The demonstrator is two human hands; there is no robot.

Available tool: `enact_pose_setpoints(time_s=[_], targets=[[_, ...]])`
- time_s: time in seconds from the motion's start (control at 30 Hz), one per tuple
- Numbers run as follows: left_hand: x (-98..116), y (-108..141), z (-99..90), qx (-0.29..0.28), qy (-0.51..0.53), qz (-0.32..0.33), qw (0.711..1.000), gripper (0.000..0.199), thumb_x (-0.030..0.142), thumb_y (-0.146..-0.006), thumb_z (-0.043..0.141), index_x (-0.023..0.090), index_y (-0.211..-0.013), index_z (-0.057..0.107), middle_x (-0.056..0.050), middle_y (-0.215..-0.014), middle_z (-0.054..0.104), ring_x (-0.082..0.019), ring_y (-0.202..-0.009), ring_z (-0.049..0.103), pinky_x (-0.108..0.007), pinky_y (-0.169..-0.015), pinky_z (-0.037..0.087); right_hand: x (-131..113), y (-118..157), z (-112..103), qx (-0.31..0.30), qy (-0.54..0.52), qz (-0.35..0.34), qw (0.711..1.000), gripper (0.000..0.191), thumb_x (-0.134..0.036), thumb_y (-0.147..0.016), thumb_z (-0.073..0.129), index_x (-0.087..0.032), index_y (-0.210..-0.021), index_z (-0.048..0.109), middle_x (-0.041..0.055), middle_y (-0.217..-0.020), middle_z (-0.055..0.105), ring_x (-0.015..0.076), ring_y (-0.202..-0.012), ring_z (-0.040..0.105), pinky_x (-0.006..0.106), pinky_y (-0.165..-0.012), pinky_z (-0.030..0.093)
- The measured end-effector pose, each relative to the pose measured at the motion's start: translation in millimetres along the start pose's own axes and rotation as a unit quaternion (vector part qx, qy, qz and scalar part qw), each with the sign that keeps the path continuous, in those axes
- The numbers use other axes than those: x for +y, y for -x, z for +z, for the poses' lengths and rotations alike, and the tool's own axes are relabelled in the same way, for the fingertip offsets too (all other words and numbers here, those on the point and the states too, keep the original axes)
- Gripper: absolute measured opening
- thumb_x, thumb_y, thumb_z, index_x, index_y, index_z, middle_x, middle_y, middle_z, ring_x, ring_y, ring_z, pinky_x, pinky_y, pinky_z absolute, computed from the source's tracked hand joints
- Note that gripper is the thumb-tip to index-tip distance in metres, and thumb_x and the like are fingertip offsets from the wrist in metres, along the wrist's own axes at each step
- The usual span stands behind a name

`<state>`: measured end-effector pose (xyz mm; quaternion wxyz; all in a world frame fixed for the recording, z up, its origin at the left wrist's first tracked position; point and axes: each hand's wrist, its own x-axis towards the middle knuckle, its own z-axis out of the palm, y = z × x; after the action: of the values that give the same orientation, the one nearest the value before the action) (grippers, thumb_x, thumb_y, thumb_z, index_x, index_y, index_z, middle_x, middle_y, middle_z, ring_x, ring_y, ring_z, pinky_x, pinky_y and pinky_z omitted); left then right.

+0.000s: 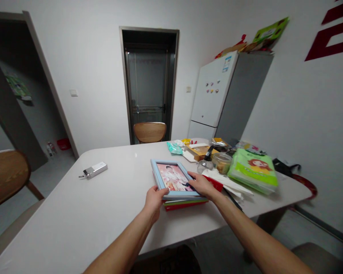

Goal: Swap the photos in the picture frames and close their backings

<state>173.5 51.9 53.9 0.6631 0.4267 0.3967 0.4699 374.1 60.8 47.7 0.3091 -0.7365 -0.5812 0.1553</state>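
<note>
Steadying the blue picture frame (173, 177): the apparent step, two-handed.
Left hand (154, 199): grasps the frame's near-left corner, thumb on top; other fingers mostly hidden.
Right hand (202, 185): grasps the right edge.
Frame position: atop a red-and-green stack (185, 206), near the front edge of the white table (117, 201).
Next move: likely calls for even grip on both sides.
Table surface: silver device (95, 170) left, green package (254, 170) right.
Room: white walls (97, 57); refrigerator (213, 91) beyond, wooden chair (150, 132) opposite.

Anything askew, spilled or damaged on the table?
No spill or damage visible. Only the clutter at the right of the table looks untidy: white sheets lie askew beside the green package. The light-blue photo frame in both hands looks intact.
</note>
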Motion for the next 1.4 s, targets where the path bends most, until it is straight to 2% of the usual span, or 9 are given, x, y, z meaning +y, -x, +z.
enact_pose_setpoints(time_s=[0.27,0.5,0.7,0.83,0.9,1.0,1.1,1.27,1.4], targets=[[47.5,41.6,-21.7,-0.011,-0.048,0.137,0.989,0.024,0.011,-0.061,0.054,0.013,-0.085,0.056,-0.002,-0.081,0.062,-0.014,-0.073,0.057,-0.024,-0.069,0.045,-69.4,31.8,12.3,0.077,0.037,-0.086,0.993,0.057,-0.039,-0.073,0.042,-0.01,-0.121,0.04,0.0152,-0.122,0.043,0.0261,-0.113,0.039,0.037,-0.093,0.029],[79.3,98.2,-73.9,0.063,-0.334,0.319,0.885,0.035,0.013,-0.07,0.049,0.018,-0.104,0.049,-0.002,-0.092,0.06,-0.015,-0.079,0.055,-0.028,-0.074,0.045,-155.7,79.2,59.1,0.052,-0.165,-0.139,0.975,0.064,-0.052,-0.073,0.041,-0.013,-0.124,0.035,0.0138,-0.136,0.019,0.0285,-0.126,0.01,0.045,-0.1,0.013],[64.5,109.8,-105.6,0.116,-0.532,0.45,0.708,0.031,0.008,-0.071,0.046,0.012,-0.102,0.05,-0.009,-0.092,0.06,-0.021,-0.086,0.052,-0.036,-0.077,0.045,-198.1,127.8,102.5,-0.142,-0.538,-0.147,0.818,0.042,-0.045,-0.072,0.05,-0.016,-0.103,0.05,0.0051,-0.097,0.059,0.0182,-0.093,0.052,0.03,-0.084,0.038],[46.0,113.2,-105.8,0.068,-0.569,0.449,0.685,0.031,0.006,-0.07,0.046,0.012,-0.101,0.05,-0.009,-0.088,0.061,-0.021,-0.083,0.052,-0.036,-0.074,0.047,-191.0,128.2,121.1,-0.16,-0.674,0.035,0.72,0.032,-0.042,-0.068,0.051,-0.013,-0.079,0.056,0.0034,-0.068,0.062,0.0168,-0.071,0.057,0.028,-0.069,0.044],[31.7,112.5,-104.9,0.038,-0.577,0.442,0.686,0.032,0.007,-0.072,0.044,0.012,-0.104,0.049,-0.009,-0.091,0.061,-0.021,-0.085,0.053,-0.035,-0.075,0.048,-178.9,121.5,126.0,-0.211,-0.672,0.085,0.704,0.028,-0.039,-0.066,0.05,-0.013,-0.075,0.057,0.0042,-0.065,0.062,0.0173,-0.069,0.058,0.028,-0.067,0.045],[9.3,107.9,-106.6,0.005,-0.585,0.417,0.696,0.03,0.007,-0.076,0.038,0.013,-0.103,0.05,-0.01,-0.094,0.061,-0.021,-0.089,0.052,-0.035,-0.078,0.047,-158.3,111.5,131.0,-0.289,-0.604,0.126,0.732,0.023,-0.034,-0.062,0.047,-0.014,-0.068,0.057,0.0045,-0.06,0.061,0.017,-0.064,0.059,0.028,-0.064,0.046],[-7.1,103.2,-110.1,-0.026,-0.581,0.385,0.716,0.031,0.007,-0.077,0.036,0.015,-0.104,0.05,-0.01,-0.097,0.06,-0.021,-0.094,0.051,-0.035,-0.082,0.045,-141.7,105.0,135.4,-0.268,-0.545,0.131,0.784,0.016,-0.03,-0.058,0.049,-0.016,-0.061,0.053,0.0024,-0.056,0.059,0.0147,-0.058,0.057,0.025,-0.06,0.045],[-14.7,102.5,-119.9,-0.083,-0.544,0.352,0.757,0.037,0.006,-0.073,0.04,0.015,-0.108,0.047,-0.009,-0.105,0.056,-0.019,-0.101,0.047,-0.034,-0.089,0.04,-125.3,96.1,137.0,-0.246,-0.463,0.029,0.851,0.022,-0.022,-0.06,0.048,-0.013,-0.079,0.056,0.0044,-0.073,0.064,0.016,-0.068,0.058,0.026,-0.065,0.045],[-7.6,97.6,-148.3,0.01,-0.528,0.317,0.788,0.041,0.011,-0.07,0.047,0.017,-0.111,0.046,-0.01,-0.115,0.05,-0.021,-0.108,0.042,-0.039,-0.095,0.032,-114.8,87.1,131.7,-0.183,-0.278,-0.017,0.943,0.037,-0.026,-0.065,0.046,-0.013,-0.098,0.054,0.0044,-0.072,0.064,0.0169,-0.065,0.058,0.027,-0.061,0.045]])
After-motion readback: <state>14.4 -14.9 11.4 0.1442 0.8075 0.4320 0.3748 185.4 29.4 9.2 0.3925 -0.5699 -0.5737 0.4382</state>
